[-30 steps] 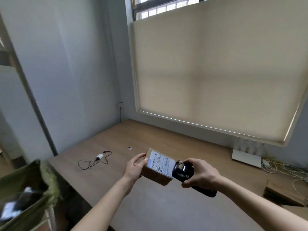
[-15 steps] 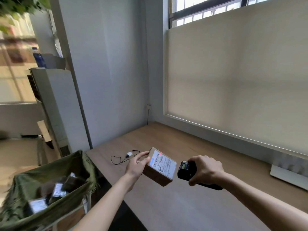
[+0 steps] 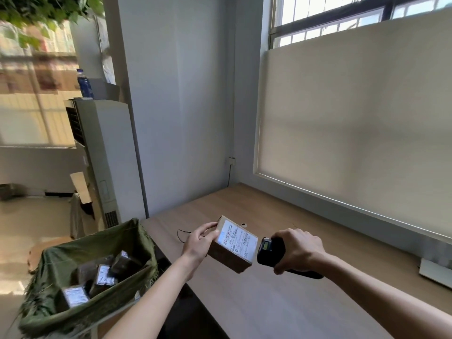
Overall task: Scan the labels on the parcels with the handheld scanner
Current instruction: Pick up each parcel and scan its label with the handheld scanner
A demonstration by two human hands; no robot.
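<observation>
Low centre of frame, my left hand [image 3: 198,243] fingers grip the parcel [image 3: 233,248] above the tabletop [image 3: 281,302] while my right hand [image 3: 297,250] clutches the scanner [image 3: 270,252] beside its label [image 3: 237,238]; scanning seems underway, then I'd fetch another from the lower-left green bag [image 3: 73,311].

Bare desk [image 3: 281,302] lies open below both hands; a green bin [image 3: 80,285] crowds the left edge.

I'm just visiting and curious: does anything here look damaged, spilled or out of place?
Nothing stands out. The left hand holds a cardboard parcel with its label intact, the right hand holds the scanner beside it.
</observation>
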